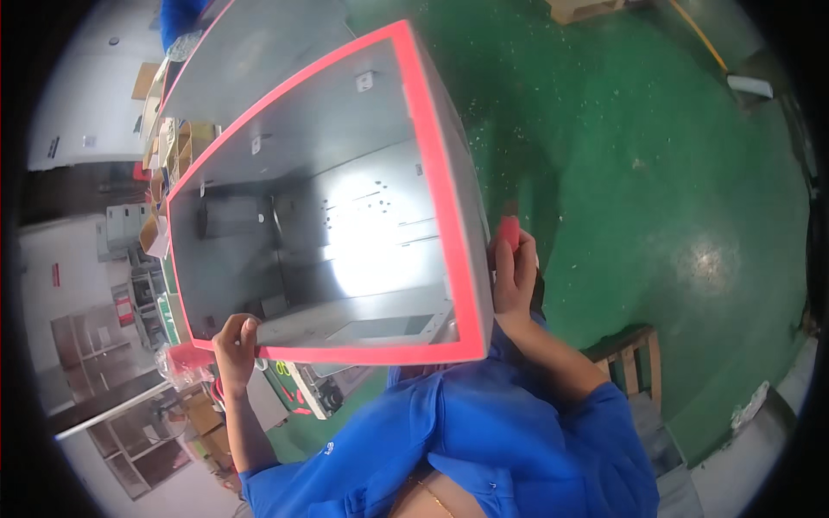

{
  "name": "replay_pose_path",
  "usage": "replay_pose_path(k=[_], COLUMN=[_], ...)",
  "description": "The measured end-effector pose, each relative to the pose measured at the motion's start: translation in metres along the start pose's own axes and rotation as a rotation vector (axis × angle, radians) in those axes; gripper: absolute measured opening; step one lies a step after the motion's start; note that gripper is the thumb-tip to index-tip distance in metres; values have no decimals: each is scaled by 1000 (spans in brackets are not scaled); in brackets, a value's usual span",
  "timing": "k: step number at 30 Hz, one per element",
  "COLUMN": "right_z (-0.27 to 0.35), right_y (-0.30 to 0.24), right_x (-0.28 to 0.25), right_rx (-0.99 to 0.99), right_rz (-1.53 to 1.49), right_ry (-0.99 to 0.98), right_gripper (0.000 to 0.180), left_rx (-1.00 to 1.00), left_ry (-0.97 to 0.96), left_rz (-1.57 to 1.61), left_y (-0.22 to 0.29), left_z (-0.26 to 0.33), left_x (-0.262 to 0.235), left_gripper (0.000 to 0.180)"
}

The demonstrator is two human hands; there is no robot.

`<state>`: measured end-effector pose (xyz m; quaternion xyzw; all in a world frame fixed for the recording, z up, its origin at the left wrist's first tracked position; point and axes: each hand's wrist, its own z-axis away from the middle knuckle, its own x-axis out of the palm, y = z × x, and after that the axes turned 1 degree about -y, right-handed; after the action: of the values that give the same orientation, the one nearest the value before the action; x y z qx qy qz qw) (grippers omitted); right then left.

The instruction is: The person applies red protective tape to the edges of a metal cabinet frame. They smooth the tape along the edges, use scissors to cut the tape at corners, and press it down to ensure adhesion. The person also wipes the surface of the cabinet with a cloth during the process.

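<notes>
A large grey metal box (464,173) fills the middle of the view, its open face tilted toward me. A pink-red strip (363,354) runs round the rim of that opening. Inside, a bright patch of light falls on the back wall, with small dark holes near it. My left hand (234,347) is closed over the rim at the near left corner, fingers curled. Beside the box's right wall, my right hand (515,281) is closed on a pink-red piece (510,231); its exact kind does not show.
Behind the box lies a wide grey panel (276,52). Cardboard boxes (192,142) and other goods crowd the left side. Green floor (639,164) stretches to the right, with a wooden pallet-like frame (641,358) near my right elbow. Part of a blue-clad person shows at the top left.
</notes>
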<state>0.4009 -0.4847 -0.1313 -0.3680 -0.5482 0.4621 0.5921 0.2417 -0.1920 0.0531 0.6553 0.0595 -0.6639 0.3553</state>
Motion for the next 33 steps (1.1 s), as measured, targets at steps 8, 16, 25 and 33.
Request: replay_pose_path(k=[8, 16, 25, 33], right_z=[-82, -175, -205, -270], right_y=[44, 64, 75, 48], right_x=[-48, -39, -30, -14], right_rx=[119, 208, -163, -943], right_rz=[393, 398, 532, 825], right_ry=[-136, -476, -590, -819], right_gripper=[26, 32, 20, 10], left_rx=[268, 231, 155, 73], left_ry=[-39, 73, 82, 93], left_rz=[128, -49, -65, -55], left_y=[112, 122, 127, 126], left_z=[9, 2, 0, 1], left_x=[44, 69, 74, 74], left_gripper=[56, 55, 52, 49])
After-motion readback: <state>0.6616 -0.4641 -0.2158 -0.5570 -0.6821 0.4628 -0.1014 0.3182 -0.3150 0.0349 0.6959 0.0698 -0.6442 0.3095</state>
